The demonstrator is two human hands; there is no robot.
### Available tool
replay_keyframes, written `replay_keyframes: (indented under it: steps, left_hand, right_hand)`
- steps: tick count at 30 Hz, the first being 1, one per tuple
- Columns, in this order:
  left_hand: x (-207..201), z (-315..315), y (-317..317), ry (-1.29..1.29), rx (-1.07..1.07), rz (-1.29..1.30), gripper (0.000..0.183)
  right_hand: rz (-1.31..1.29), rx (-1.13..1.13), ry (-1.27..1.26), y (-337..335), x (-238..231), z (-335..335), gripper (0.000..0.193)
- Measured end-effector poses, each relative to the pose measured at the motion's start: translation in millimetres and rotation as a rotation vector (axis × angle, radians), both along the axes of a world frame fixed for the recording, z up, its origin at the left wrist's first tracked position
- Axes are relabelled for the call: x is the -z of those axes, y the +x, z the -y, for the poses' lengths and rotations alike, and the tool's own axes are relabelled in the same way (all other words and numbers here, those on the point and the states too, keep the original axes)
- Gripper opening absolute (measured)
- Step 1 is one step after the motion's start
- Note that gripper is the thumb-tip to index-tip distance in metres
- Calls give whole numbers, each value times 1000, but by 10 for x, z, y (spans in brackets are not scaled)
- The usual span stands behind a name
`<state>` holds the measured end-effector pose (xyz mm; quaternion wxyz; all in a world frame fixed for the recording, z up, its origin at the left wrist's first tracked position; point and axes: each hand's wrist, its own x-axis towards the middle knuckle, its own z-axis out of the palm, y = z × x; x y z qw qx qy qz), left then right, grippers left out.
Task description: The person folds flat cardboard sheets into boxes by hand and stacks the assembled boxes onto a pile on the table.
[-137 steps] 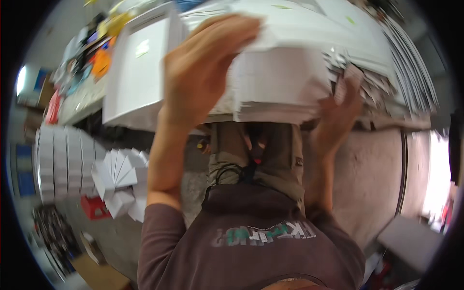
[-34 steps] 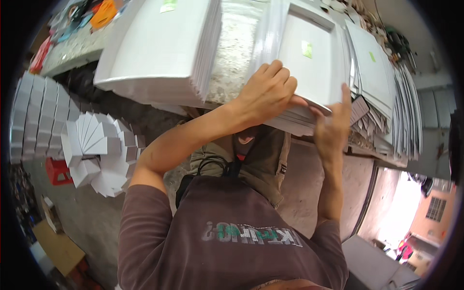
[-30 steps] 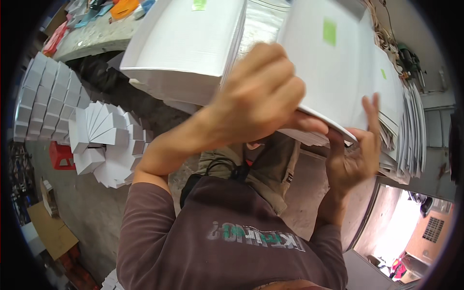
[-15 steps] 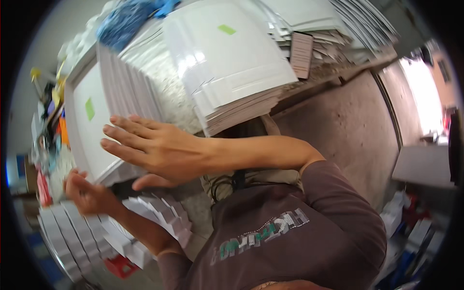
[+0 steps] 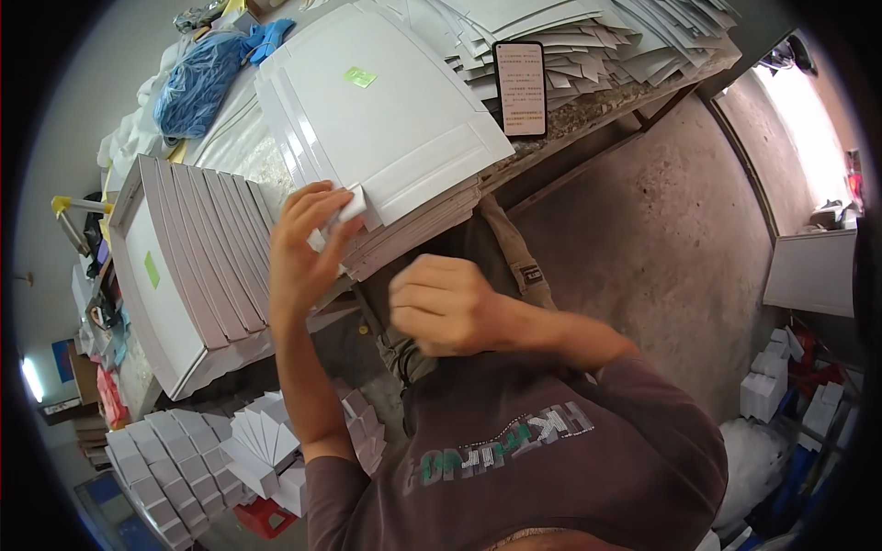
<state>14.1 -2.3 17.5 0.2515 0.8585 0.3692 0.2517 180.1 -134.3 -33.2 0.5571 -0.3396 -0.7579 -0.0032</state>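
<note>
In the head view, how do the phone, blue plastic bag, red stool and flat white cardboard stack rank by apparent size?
Flat white cardboard stack
Blue plastic bag
Phone
Red stool, partly hidden

The flat, glossy white cardboard sheets [image 5: 404, 129] bear a light-green rectangular sticker [image 5: 359, 76], the nested white cardboard trays [image 5: 197, 248] another. The crumpled plastic bundle [image 5: 196, 92] is blue, the rectangular phone [image 5: 520, 89] black-rimmed with a pale, dark-lined screen [image 5: 522, 96]. The person's dark brown T-shirt [image 5: 588, 487] carries white, grey and green lettering [image 5: 553, 428]; the plastic stool [image 5: 265, 518] is red.

Shirt [image 5: 551, 477] bears lettering [image 5: 507, 445]; 1 phone [image 5: 520, 89] shows text (unreadably small).
</note>
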Motion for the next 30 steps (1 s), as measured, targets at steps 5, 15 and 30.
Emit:
replay_keyframes:
  steps: [5,15,30]
  left_hand:
    - [-214,-175,103,-427,-63,110,22]
    - [-114,-578,58,-543,-138,76,21]
    - [43,54,-114,-177,-361,933,30]
  right_hand:
    - [-1,-69,226,-501,-185,-209,13]
    - [61,26,36,-568,-172,-263,9]
    - [99,103,-93,931,-184,-656,32]
